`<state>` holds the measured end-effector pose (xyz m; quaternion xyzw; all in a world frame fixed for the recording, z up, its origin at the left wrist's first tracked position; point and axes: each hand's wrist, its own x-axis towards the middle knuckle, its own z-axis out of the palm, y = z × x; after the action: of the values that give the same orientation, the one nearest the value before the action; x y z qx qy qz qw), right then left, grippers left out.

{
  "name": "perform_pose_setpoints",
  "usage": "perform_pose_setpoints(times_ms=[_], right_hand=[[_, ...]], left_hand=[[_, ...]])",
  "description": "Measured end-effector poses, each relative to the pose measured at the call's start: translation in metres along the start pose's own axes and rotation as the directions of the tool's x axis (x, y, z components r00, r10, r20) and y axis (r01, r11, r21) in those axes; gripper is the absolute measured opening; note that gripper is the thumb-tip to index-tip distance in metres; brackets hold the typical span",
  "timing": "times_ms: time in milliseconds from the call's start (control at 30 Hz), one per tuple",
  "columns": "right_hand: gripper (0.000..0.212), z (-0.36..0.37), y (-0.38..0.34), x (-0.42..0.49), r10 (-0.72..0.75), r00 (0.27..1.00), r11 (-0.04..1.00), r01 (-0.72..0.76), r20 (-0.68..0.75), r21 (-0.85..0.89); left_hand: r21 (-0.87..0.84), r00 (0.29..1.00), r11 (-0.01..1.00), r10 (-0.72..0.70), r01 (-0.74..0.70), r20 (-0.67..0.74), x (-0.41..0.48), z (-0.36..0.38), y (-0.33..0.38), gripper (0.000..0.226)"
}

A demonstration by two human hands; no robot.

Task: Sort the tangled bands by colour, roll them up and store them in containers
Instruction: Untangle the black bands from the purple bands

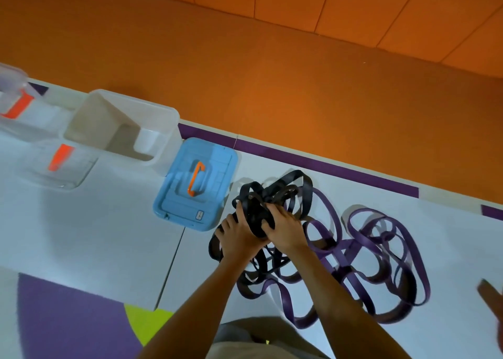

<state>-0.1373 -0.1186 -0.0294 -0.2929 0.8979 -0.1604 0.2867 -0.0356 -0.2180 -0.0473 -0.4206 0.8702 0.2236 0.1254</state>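
Observation:
A bundle of black bands (pixel 272 195) is bunched up in front of me, with loops sticking out at the far side. My left hand (pixel 239 233) and my right hand (pixel 283 228) both grip this bundle from the near side. Purple bands (pixel 378 255) lie in tangled loops on the white mat to the right, some running under my right forearm. An open white container (pixel 163 119) stands at the far left of the bands.
A blue lid with an orange handle (pixel 196 184) lies between the white container and the bands. Clear containers with orange clips (pixel 60 165) sit at the far left. Orange floor (pixel 272 72) lies beyond the mat edge. Another person's hand (pixel 492 301) shows at the right edge.

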Motion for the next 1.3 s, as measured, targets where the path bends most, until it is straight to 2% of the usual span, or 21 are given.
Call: perform_pose_setpoints(times_ms=[67,200,400,467,567,700,933,1033,1133,1300], right_hand=[[0.051,-0.005,0.003,0.0,-0.026,0.999,0.999,0.027,0.023,-0.02],[0.051,-0.006,-0.001,-0.001,-0.05,0.998,0.996,0.047,0.037,0.071],[0.047,-0.008,0.005,-0.007,-0.02,1.0,0.972,0.016,0.016,0.235],[0.045,-0.01,0.009,-0.012,-0.017,1.0,0.944,0.01,0.017,0.33],[0.043,-0.018,0.012,-0.019,-0.053,0.997,0.901,0.073,-0.058,0.428],[0.04,-0.043,0.0,-0.027,-0.105,0.977,0.865,0.183,-0.187,0.467],[0.034,-0.113,-0.028,-0.068,-0.155,0.941,0.735,0.313,-0.3,0.601],[0.036,-0.136,-0.035,-0.098,-0.193,0.927,0.666,0.364,-0.321,0.651],[0.046,-0.145,-0.039,-0.122,-0.219,0.916,0.651,0.394,-0.337,0.649],[0.042,-0.132,-0.047,-0.15,-0.276,0.898,0.638,0.438,-0.343,0.634]], left_hand=[[0.009,0.999,1.0,0.003,-0.003,-0.032,0.002,0.001,-0.002,0.133],[-0.096,1.0,0.995,0.018,-0.02,-0.022,0.012,-0.004,-0.001,0.11],[-0.357,0.986,0.924,0.16,-0.135,0.041,0.006,-0.007,0.006,0.091],[-0.469,0.98,0.871,0.193,-0.145,0.055,0.004,-0.011,0.003,0.091],[-0.597,0.979,0.79,0.201,-0.139,0.039,0.003,-0.025,-0.004,0.091],[-0.707,0.962,0.661,0.25,-0.251,-0.108,0.001,-0.051,0.002,0.084],[-0.877,0.968,0.431,0.21,-0.215,-0.134,-0.037,-0.119,0.042,0.075],[-0.923,0.97,0.346,0.221,-0.171,-0.097,-0.064,-0.144,0.056,0.075],[-0.935,0.968,0.32,0.239,-0.155,-0.079,-0.095,-0.158,0.062,0.069],[-0.955,0.983,0.276,0.173,-0.11,-0.063,-0.153,-0.167,0.052,0.07]])
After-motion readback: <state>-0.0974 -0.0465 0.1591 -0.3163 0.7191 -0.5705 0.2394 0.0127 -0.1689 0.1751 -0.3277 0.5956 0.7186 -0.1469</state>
